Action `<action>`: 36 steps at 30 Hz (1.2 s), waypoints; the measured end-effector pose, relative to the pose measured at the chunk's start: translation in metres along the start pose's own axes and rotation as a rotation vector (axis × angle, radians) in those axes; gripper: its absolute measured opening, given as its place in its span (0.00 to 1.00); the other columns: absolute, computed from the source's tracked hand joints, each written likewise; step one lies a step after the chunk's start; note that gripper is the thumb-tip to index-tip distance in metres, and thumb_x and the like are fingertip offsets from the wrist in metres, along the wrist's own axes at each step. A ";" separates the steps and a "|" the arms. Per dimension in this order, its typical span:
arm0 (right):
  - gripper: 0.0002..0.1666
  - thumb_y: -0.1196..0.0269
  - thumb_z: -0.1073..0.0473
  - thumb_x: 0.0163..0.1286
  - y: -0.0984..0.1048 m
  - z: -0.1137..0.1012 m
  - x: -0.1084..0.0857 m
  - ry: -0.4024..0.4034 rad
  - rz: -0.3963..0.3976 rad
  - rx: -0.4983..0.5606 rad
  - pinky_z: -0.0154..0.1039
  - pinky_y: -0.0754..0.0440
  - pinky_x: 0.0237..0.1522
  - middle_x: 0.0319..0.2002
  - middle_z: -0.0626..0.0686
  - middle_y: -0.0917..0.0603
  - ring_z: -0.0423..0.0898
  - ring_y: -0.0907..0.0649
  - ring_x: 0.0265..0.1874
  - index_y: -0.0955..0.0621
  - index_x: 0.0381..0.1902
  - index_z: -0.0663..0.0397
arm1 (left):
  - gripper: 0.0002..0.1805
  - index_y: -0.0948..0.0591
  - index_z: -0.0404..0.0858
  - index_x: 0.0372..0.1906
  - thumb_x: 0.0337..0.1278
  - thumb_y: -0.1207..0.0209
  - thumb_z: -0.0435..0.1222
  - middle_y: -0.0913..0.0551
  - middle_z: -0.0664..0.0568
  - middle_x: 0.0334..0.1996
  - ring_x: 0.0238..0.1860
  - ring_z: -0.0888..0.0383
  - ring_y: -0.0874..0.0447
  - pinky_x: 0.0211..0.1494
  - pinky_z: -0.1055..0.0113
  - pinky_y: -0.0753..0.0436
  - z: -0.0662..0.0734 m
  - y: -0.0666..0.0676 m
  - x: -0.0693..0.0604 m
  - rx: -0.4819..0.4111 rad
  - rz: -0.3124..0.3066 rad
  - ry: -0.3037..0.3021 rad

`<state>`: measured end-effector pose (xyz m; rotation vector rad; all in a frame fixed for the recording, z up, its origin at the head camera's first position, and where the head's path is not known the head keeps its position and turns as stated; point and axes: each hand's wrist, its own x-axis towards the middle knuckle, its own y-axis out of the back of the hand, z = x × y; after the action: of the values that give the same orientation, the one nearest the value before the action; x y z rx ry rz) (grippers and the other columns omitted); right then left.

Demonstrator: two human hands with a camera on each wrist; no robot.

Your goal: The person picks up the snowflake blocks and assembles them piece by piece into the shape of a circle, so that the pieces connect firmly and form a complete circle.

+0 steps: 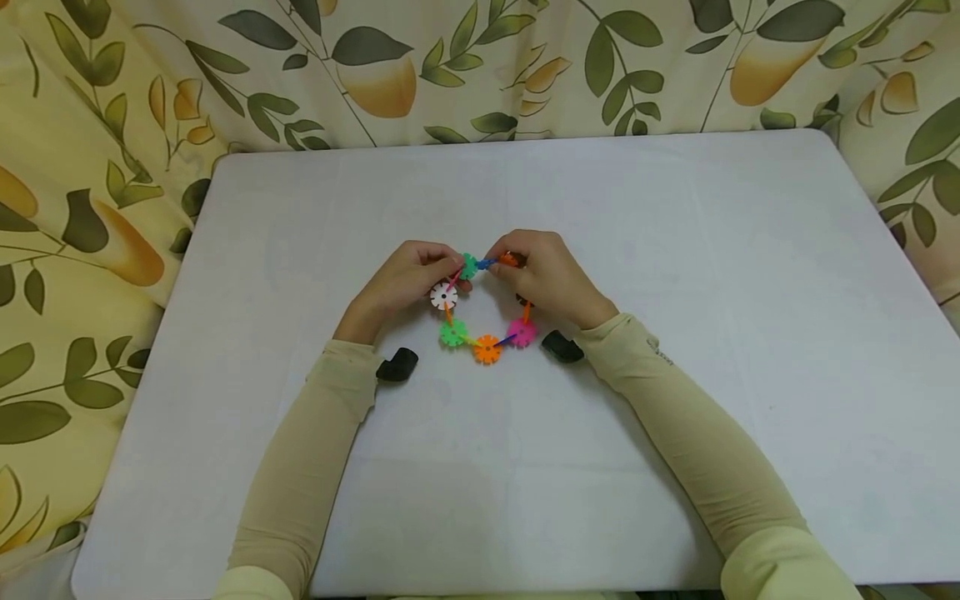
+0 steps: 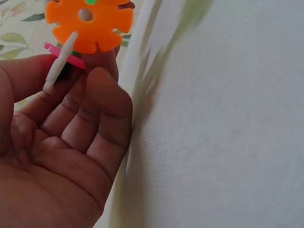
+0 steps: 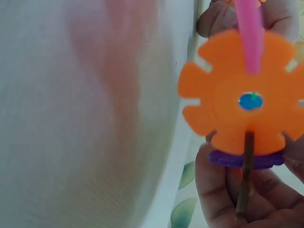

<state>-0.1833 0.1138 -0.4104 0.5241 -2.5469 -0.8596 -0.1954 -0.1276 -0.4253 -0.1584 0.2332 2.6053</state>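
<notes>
A ring of notched plastic discs, slotted together in many colours, is held up between both hands. At its upper left, my left hand [image 1: 405,279] pinches the ring by a pink disc [image 2: 76,61] next to a green disc [image 1: 468,267]. My right hand [image 1: 555,275] grips the upper right part, around an orange disc [image 1: 507,260], with a blue disc [image 1: 486,263] between the hands. Lower down hang a white disc [image 1: 443,297], a light green disc [image 1: 453,333], another orange disc [image 1: 487,350] and a magenta disc [image 1: 522,333]. The right fingers hide part of the ring.
A white-covered table [image 1: 480,500] lies under the hands. Small black objects [image 1: 397,365] sit beside each wrist. A leaf-patterned curtain [image 1: 465,75] hangs behind the table and along both sides.
</notes>
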 end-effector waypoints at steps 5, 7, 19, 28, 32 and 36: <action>0.04 0.32 0.74 0.70 0.000 -0.002 0.000 0.020 -0.017 -0.003 0.42 0.25 0.34 0.37 0.57 0.13 0.50 0.22 0.31 0.11 0.40 0.65 | 0.14 0.13 0.25 0.50 0.82 0.44 0.33 0.08 0.45 0.36 0.39 0.56 0.13 0.44 0.69 0.19 -0.001 0.000 0.001 0.006 -0.003 -0.002; 0.04 0.32 0.75 0.70 -0.001 -0.002 0.000 0.039 -0.018 -0.005 0.42 0.25 0.35 0.36 0.57 0.13 0.51 0.21 0.31 0.12 0.39 0.66 | 0.14 0.13 0.25 0.50 0.82 0.43 0.33 0.08 0.45 0.36 0.38 0.56 0.13 0.43 0.69 0.19 -0.001 0.001 0.001 0.009 -0.003 0.000; 0.05 0.32 0.79 0.68 -0.005 -0.005 -0.001 0.068 0.019 0.056 0.44 0.19 0.42 0.35 0.59 0.11 0.51 0.16 0.34 0.12 0.34 0.69 | 0.13 0.14 0.23 0.47 0.81 0.43 0.31 0.08 0.43 0.34 0.32 0.56 0.09 0.46 0.67 0.15 0.001 -0.006 0.003 0.010 0.031 0.008; 0.05 0.31 0.80 0.67 -0.009 -0.009 -0.002 0.068 0.026 0.048 0.47 0.17 0.43 0.36 0.61 0.11 0.53 0.15 0.35 0.12 0.34 0.70 | 0.13 0.12 0.26 0.44 0.81 0.41 0.33 0.09 0.42 0.33 0.30 0.53 0.10 0.48 0.66 0.20 0.005 -0.009 0.002 0.036 0.067 0.068; 0.04 0.31 0.78 0.68 -0.007 -0.009 -0.001 0.023 0.024 0.050 0.43 0.19 0.40 0.36 0.60 0.11 0.52 0.16 0.34 0.12 0.35 0.70 | 0.14 0.13 0.26 0.48 0.82 0.41 0.35 0.09 0.41 0.35 0.31 0.52 0.09 0.46 0.66 0.16 0.003 -0.010 0.003 -0.006 0.065 0.081; 0.02 0.31 0.75 0.69 -0.004 -0.007 0.000 -0.051 0.059 0.042 0.39 0.23 0.35 0.35 0.58 0.12 0.50 0.20 0.32 0.11 0.37 0.68 | 0.17 0.15 0.28 0.55 0.85 0.45 0.39 0.09 0.39 0.42 0.35 0.49 0.08 0.48 0.64 0.14 0.004 -0.008 0.002 -0.057 0.057 0.080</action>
<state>-0.1791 0.1075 -0.4072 0.4433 -2.6180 -0.8099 -0.1931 -0.1192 -0.4225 -0.2804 0.1951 2.6666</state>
